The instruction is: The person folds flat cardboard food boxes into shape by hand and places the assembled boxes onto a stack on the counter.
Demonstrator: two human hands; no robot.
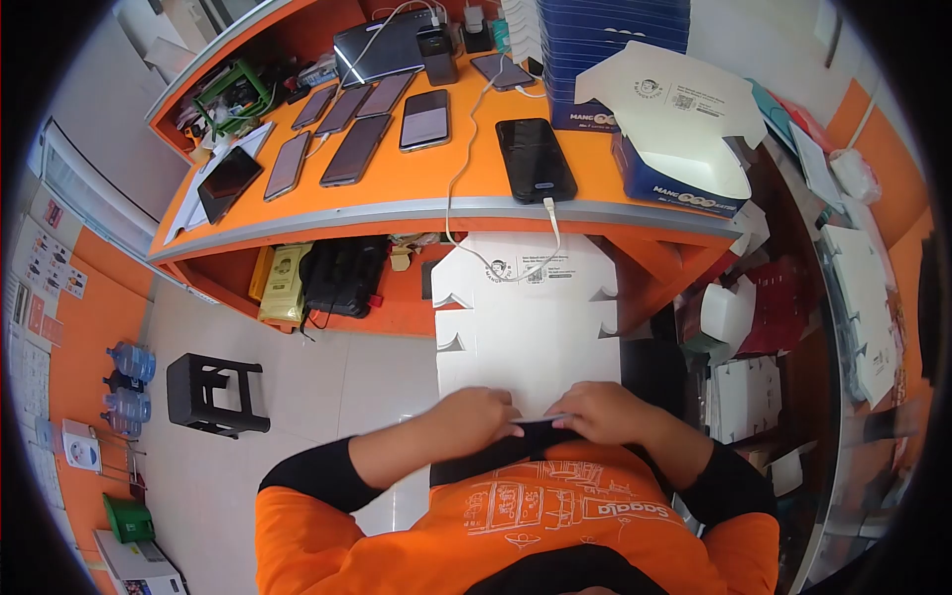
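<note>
A flat white cardboard box blank [526,342] with cut notches on both sides leans between my body and the desk edge. Printed on its far end are a small logo and a code square. My left hand [474,418] pinches the near edge, and my right hand [603,411] grips the same edge a little to the right. Between the two hands, a narrow flap along that edge is bent up. The underside of the blank is hidden. A charging cable hangs from the desk across its far end.
On the orange desk [397,194] lie several phones, including a black one [535,159] on a cable. A folded box [684,164] with its lid up stands at the right, before a stack of blue boxes [617,59]. A black stool [216,394] is on the floor at left.
</note>
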